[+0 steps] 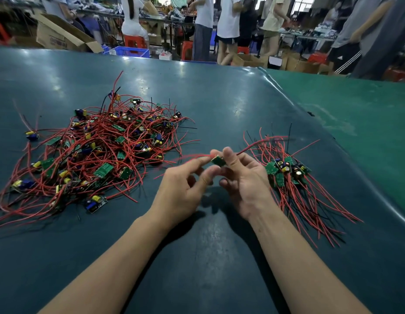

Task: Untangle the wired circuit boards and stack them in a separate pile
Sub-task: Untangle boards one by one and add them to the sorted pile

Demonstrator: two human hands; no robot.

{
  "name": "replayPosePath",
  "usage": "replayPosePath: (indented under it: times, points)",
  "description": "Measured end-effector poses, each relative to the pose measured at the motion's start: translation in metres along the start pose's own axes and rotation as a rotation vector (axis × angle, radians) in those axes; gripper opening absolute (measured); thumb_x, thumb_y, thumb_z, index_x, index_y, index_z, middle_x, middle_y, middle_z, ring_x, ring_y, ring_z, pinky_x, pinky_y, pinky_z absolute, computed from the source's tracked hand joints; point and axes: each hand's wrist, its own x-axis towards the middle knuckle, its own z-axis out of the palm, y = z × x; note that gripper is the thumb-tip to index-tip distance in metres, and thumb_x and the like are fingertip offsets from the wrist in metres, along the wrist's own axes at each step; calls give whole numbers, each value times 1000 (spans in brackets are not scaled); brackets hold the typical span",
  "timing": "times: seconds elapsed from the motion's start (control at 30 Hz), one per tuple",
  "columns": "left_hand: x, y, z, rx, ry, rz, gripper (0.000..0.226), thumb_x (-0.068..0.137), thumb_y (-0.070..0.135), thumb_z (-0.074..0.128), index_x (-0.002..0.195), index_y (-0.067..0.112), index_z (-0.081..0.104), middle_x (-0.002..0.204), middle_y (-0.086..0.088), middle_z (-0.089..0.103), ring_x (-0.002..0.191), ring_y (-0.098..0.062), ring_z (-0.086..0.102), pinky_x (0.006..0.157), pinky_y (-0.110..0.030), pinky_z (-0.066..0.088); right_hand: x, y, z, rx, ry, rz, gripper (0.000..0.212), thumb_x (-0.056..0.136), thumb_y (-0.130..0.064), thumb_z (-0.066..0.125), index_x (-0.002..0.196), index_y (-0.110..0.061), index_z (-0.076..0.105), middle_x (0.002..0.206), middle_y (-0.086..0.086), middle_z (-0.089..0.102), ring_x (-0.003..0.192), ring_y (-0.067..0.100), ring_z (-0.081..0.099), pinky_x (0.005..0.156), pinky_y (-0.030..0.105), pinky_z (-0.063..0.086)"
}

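Observation:
A tangled heap of small green circuit boards with red and black wires lies on the left of the dark green table. A smaller sorted pile of boards lies on the right, wires fanned toward me. Between them, above the table, my right hand pinches one green circuit board between thumb and fingers. My left hand touches the same board with its index finger and thumb. The board's red wires blur out to the left and right.
The table's right edge curves down beside a lighter green surface. Behind the far edge stand several people, cardboard boxes, red stools and a blue crate. Bare tabletop lies in front of my forearms.

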Motion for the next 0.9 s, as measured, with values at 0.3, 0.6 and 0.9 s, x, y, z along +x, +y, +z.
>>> replayPosePath:
  times: [0.3, 0.6, 0.9]
  points:
    - [6, -1, 1, -316, 98, -100, 14, 80, 31, 71, 81, 18, 74, 57, 19, 62, 45, 4, 42, 47, -10, 32, 1, 11, 2, -275, 0, -186, 17, 68, -23, 79, 65, -15, 64, 66, 2, 68, 53, 7, 58, 42, 19, 43]
    - [10, -2, -5, -672, 142, -365, 17, 89, 2, 63, 94, 14, 74, 68, -5, 58, 51, -8, 46, 49, -19, 39, -2, 5, 4, -120, -102, -96, 15, 75, -6, 70, 76, -17, 80, 73, 1, 72, 66, 9, 67, 60, 19, 54]
    - [8, 0, -4, -639, 56, -331, 21, 78, 1, 71, 97, 8, 69, 81, -10, 71, 71, -15, 65, 68, -25, 55, 2, 6, 6, 18, 40, 10, 10, 87, -4, 66, 82, -9, 72, 67, 4, 70, 54, 11, 64, 51, 20, 53]
